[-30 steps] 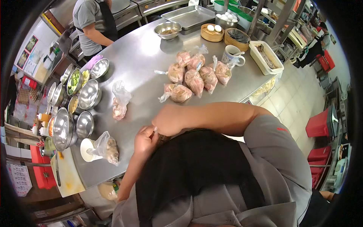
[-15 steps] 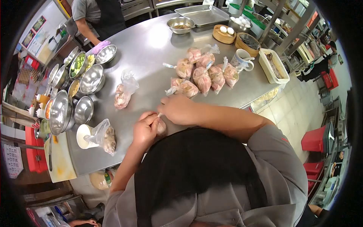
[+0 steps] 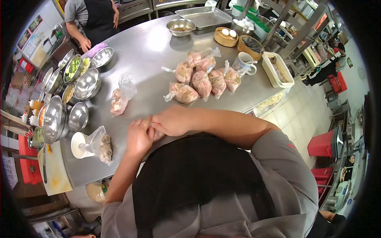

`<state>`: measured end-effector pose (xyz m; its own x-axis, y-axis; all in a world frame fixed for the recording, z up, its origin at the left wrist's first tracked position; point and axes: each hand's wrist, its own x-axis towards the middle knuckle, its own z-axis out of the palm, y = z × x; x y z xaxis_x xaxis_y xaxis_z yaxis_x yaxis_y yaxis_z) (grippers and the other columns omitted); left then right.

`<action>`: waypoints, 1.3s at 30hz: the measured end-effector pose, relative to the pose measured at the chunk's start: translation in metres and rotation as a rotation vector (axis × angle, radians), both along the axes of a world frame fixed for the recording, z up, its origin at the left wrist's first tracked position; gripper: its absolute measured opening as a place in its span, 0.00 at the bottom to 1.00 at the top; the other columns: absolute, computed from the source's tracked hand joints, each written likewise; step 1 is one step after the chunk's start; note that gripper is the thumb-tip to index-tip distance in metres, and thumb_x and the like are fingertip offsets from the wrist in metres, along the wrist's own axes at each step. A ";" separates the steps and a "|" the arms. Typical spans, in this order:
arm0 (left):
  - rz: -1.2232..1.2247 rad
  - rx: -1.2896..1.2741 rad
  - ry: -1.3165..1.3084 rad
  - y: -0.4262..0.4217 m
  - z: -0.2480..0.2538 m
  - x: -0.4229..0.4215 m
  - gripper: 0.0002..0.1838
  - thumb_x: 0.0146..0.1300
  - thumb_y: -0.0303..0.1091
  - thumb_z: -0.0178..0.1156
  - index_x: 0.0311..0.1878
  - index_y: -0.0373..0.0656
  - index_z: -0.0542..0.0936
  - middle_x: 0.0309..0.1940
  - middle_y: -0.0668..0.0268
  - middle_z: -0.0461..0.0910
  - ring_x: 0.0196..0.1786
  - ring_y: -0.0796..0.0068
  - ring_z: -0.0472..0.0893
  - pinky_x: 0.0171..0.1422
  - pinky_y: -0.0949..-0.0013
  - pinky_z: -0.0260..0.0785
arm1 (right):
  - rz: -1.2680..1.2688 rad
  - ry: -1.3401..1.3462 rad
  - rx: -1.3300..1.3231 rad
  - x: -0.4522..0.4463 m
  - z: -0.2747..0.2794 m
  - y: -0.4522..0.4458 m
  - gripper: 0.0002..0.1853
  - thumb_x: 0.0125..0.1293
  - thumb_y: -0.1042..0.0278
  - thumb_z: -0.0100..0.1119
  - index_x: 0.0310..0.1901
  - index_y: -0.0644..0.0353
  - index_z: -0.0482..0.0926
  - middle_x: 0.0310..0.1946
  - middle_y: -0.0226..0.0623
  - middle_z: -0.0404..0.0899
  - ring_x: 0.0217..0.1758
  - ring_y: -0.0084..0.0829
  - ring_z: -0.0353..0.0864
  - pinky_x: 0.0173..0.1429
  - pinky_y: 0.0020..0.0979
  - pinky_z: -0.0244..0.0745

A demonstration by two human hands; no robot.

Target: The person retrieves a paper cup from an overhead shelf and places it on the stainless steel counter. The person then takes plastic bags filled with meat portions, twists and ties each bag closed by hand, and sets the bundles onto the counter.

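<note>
Close against my apron, my left hand (image 3: 138, 137) and my right hand (image 3: 174, 121) meet with fingers closed over the neck of a small plastic bag of pinkish meat (image 3: 158, 136). Only a sliver of that bag shows; the hands hide the rest. Ahead of my right hand lies a group of several tied bags of meat (image 3: 202, 81). An untied bag of meat (image 3: 119, 101) lies ahead of my left hand, its loose top spread. Left of my left hand, another clear bag (image 3: 105, 148) with greyish contents rests beside a white tub (image 3: 78, 141).
Several metal bowls (image 3: 87, 83) line the table's left side, near a cutting board (image 3: 57, 174) with a knife. At the back are a metal tray (image 3: 204, 18), bamboo steamers (image 3: 226, 37), a mug (image 3: 243, 63) and a white basket (image 3: 278, 71). A co-worker (image 3: 95, 20) stands at the far left.
My hands have drawn together, the right one moving in over the bag's neck, so less of the bag shows. The view has shifted slightly. The co-worker's arm has moved and another hand shows.
</note>
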<state>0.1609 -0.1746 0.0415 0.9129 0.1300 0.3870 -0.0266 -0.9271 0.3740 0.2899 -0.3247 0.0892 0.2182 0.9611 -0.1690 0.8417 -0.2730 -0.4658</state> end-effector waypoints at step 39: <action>0.333 -1.092 0.055 -0.002 -0.026 -0.024 0.11 0.72 0.31 0.56 0.43 0.36 0.85 0.67 0.53 0.74 0.74 0.61 0.66 0.68 0.62 0.67 | 0.117 -0.127 0.071 0.034 -0.049 0.034 0.16 0.75 0.57 0.48 0.42 0.61 0.77 0.37 0.52 0.84 0.40 0.56 0.84 0.46 0.54 0.77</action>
<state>0.1367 -0.1762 0.0158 0.7824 0.6109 -0.1212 0.2012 -0.0637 0.9775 0.3235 -0.2907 0.0405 0.1199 0.9897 -0.0776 0.9191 -0.1402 -0.3681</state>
